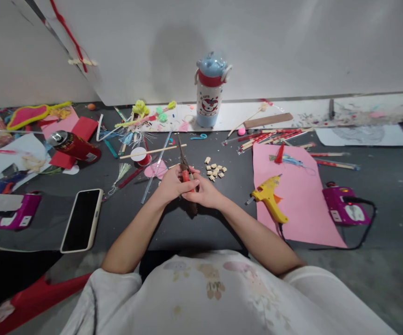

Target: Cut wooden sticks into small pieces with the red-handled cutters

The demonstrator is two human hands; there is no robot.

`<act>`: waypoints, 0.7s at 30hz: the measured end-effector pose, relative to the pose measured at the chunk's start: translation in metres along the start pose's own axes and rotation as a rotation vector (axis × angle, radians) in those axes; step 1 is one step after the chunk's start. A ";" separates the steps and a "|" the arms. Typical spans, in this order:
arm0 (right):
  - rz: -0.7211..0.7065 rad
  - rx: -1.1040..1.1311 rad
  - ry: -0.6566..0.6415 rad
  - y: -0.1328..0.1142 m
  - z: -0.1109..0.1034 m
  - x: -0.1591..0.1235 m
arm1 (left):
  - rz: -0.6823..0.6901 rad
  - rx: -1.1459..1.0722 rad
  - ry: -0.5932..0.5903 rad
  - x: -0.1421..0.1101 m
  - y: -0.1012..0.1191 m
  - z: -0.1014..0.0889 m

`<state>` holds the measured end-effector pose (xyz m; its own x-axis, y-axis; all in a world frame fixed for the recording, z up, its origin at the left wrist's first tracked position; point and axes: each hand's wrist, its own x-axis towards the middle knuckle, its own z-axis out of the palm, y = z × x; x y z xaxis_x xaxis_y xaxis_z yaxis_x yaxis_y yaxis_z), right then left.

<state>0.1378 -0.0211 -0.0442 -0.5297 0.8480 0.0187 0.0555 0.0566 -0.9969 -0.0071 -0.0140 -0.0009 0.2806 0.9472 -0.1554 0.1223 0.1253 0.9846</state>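
In the middle of the table, a pair of scissors [184, 160] with red handles points away from me. My left hand [171, 185] is closed around the handles from the left. From the right, my right hand [206, 191] is closed on the same handles, its thumb meeting the left one. The fingers partly hide the grips; whether anything small lies between them I cannot tell. Small cut wooden pieces [215, 171] lie in a loose pile right of the hands. A thin wooden stick [152, 151] and a clear glue stick [156, 168] lie to the left.
A water bottle [209, 93] stands at the back. Rightward, a yellow glue gun [268, 199] rests on pink paper [292, 223] near a purple power strip [344, 204]. A phone [82, 222], a tipped-over can [76, 146] and craft scraps lie on the left.
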 end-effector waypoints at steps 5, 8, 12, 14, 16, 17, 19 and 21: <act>0.026 -0.006 0.022 0.000 0.000 0.000 | 0.013 0.012 -0.001 0.000 -0.001 -0.001; 0.009 0.001 -0.031 -0.008 0.000 0.000 | 0.021 0.058 -0.006 0.000 0.001 -0.001; 0.072 -0.008 0.002 -0.022 -0.001 -0.001 | 0.012 0.045 0.001 0.002 0.002 0.000; 0.121 -0.009 0.031 -0.027 -0.003 -0.001 | 0.032 -0.010 0.028 0.003 0.001 -0.001; 0.174 -0.027 0.071 -0.028 -0.005 -0.001 | 0.117 -0.013 0.128 0.004 0.001 -0.005; 0.195 -0.039 0.093 -0.028 -0.006 -0.001 | 0.183 0.026 0.210 0.004 0.001 -0.008; 0.213 -0.052 0.119 -0.027 -0.008 -0.001 | 0.354 0.213 0.420 0.002 0.003 -0.016; 0.209 -0.037 0.093 -0.027 -0.009 -0.002 | 0.544 0.534 0.636 -0.002 0.007 -0.025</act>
<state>0.1450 -0.0193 -0.0163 -0.4235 0.8881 -0.1788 0.1877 -0.1071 -0.9764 -0.0311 -0.0077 0.0081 -0.1179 0.8377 0.5333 0.5853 -0.3752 0.7188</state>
